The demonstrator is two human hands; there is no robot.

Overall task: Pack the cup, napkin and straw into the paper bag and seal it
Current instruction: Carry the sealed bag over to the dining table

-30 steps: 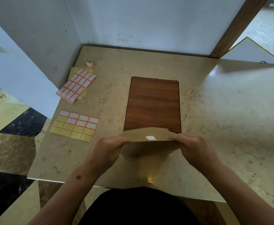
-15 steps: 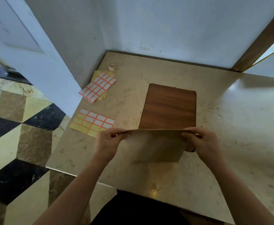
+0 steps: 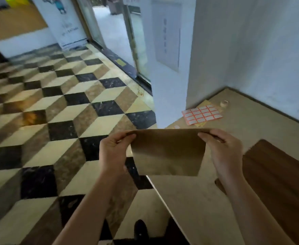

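I hold a brown paper bag (image 3: 168, 152) up in the air by its folded top edge, over the table's left edge. My left hand (image 3: 114, 152) pinches the top left corner and my right hand (image 3: 223, 151) pinches the top right corner. The bag hangs flat below the fold with its plain side toward me. No cup, napkin or straw shows in the head view.
A beige stone table (image 3: 189, 200) with a dark wooden board (image 3: 278, 183) lies to the right. Sheets of red-edged stickers (image 3: 201, 114) and a small tape roll (image 3: 224, 103) sit near the wall corner. Checkered floor (image 3: 56, 121) spreads left, with a glass door beyond. A shoe (image 3: 140, 230) shows below.
The bag has been lifted off the table and carried left past the table's edge. The view has swung left toward the floor and the door. The white sticker on the flap is out of sight.
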